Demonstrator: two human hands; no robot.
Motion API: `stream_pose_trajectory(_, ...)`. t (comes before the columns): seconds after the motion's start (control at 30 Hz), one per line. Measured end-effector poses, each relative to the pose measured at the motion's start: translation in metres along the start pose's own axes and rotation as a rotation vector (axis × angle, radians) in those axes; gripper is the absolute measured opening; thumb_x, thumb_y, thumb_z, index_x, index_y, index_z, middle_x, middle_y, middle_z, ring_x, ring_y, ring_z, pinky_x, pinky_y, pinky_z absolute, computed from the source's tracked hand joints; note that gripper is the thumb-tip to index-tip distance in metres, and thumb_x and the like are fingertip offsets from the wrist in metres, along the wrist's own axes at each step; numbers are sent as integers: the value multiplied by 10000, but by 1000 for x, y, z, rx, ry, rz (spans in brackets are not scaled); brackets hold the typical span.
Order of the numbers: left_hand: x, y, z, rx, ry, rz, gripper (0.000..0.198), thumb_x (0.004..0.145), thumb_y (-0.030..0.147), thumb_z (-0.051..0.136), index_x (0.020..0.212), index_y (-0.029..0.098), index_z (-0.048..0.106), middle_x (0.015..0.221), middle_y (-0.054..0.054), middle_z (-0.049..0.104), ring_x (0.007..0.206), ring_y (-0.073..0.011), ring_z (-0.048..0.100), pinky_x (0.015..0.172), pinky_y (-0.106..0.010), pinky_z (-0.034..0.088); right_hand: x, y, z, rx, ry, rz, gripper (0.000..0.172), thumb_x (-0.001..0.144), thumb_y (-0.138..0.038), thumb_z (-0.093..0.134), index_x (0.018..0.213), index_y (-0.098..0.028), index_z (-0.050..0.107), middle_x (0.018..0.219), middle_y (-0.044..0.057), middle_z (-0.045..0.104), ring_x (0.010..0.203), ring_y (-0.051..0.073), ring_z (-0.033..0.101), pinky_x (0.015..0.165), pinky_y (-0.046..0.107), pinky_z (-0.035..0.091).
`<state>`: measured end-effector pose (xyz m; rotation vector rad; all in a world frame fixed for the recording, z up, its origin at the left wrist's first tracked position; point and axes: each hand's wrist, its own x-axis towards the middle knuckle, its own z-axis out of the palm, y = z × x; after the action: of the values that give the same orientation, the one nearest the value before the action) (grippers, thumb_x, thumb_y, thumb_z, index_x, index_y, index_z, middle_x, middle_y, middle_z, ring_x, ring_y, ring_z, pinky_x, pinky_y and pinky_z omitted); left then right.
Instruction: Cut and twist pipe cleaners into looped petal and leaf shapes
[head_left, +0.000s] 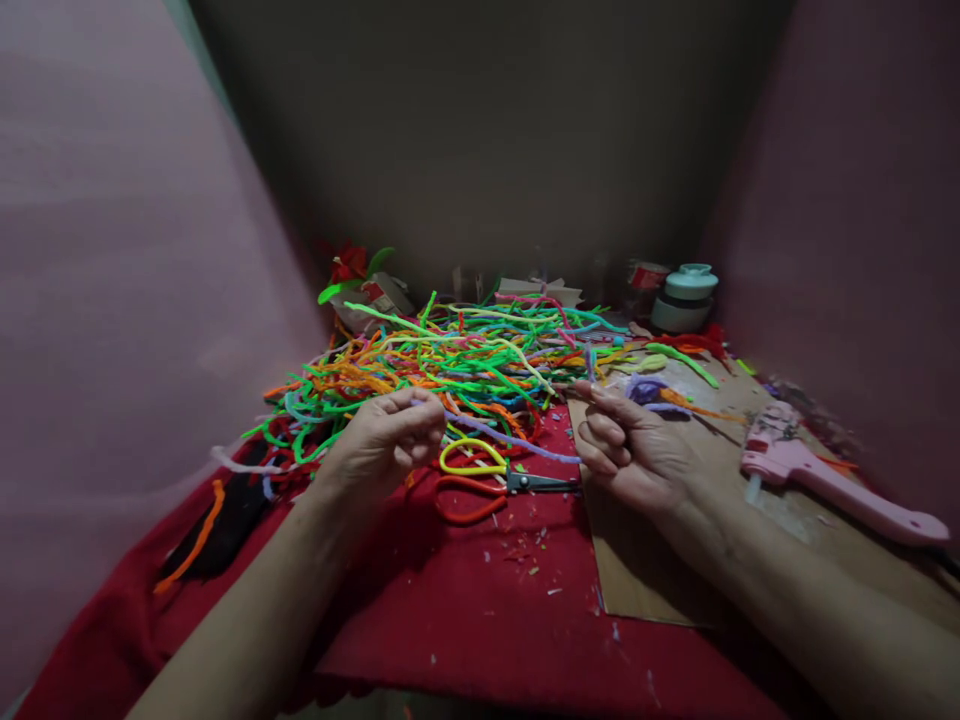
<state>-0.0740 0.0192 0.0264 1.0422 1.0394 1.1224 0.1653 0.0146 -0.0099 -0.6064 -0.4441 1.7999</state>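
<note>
A purple pipe cleaner spans the gap between my two hands, sagging slightly above the red cloth. My left hand is closed, pinching its left end between thumb and fingers. Its other end runs to my right hand, whose fingers are curled closed around it. A short purple tip pokes up above my right thumb; whether it belongs to the same pipe cleaner I cannot tell. Just below the purple strand lie scissors with one yellow and one red handle loop, their blade tips near my right hand.
A tangled heap of colourful pipe cleaners covers the back. At right, a pink glue gun rests on a cardboard sheet, near a purple and orange piece. Behind stands a teal-lidded jar. Scraps dot the red cloth.
</note>
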Motion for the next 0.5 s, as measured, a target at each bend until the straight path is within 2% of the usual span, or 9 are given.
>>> stream_pose_trajectory(0.07,-2,-3,10,-205,32,-9,156,613,190,721,685,134,594,559,37,521,455,-22,452,458,-124,381,-1,2,1,23,-1,11,89,791,-186,563,854,-145,611,363,-100,335,310,45,188,300,165,200)
stream_pose_trajectory(0.13,-5,-9,22,-278,-8,-57,177,622,184,721,757,137,617,579,41,517,443,-15,441,461,-134,394,-1,3,3,41,-7,6,87,789,-190,568,853,-147,609,364,-102,334,308,45,184,298,163,202)
stream_pose_trajectory(0.27,-15,-25,40,-172,-134,-113,226,660,190,706,867,123,645,558,43,487,400,0,375,413,-133,314,-2,2,3,76,-1,-19,91,814,-181,533,839,-135,608,380,-94,339,316,45,194,300,162,202)
stream_pose_trajectory(0.37,-18,-35,47,-58,-142,-120,215,732,283,654,890,137,655,521,42,469,403,-20,399,416,-149,305,-2,1,2,84,-13,-12,109,834,-192,509,830,-139,604,385,-96,326,313,43,175,301,162,186)
stream_pose_trajectory(0.5,-16,-35,52,26,-115,-37,205,752,322,627,783,124,670,535,20,503,449,-38,447,453,-165,354,-2,2,-1,71,-47,14,113,843,-192,499,870,-155,603,394,-95,341,309,42,184,308,161,182)
